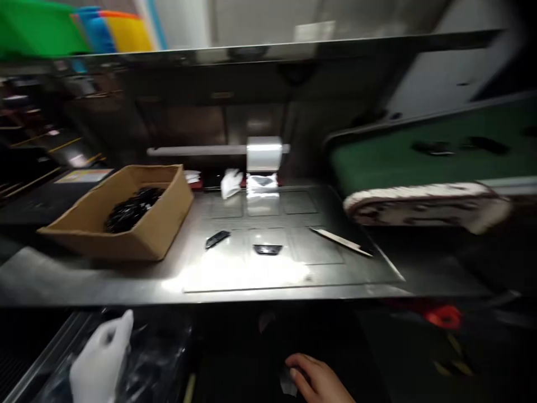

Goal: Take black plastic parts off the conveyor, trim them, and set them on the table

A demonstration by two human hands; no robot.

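Note:
My left hand, in a white glove, is low at the left over dark plastic sheeting. Its fingers are curled into a loop; whatever they hold, if anything, I cannot make out. My bare right hand is below the bench's front edge, thumb and forefinger pinching a small greyish film-like piece. On the metal bench lie two small black plastic parts, one tilted part and one level part. To their right rests a slim pale tool with a dark end.
A cardboard box with black bagged items stands at the bench's left. Behind are a film roll on a rod and a white glove. A green conveyor belt carries dark parts at right. A shelf edge crosses above.

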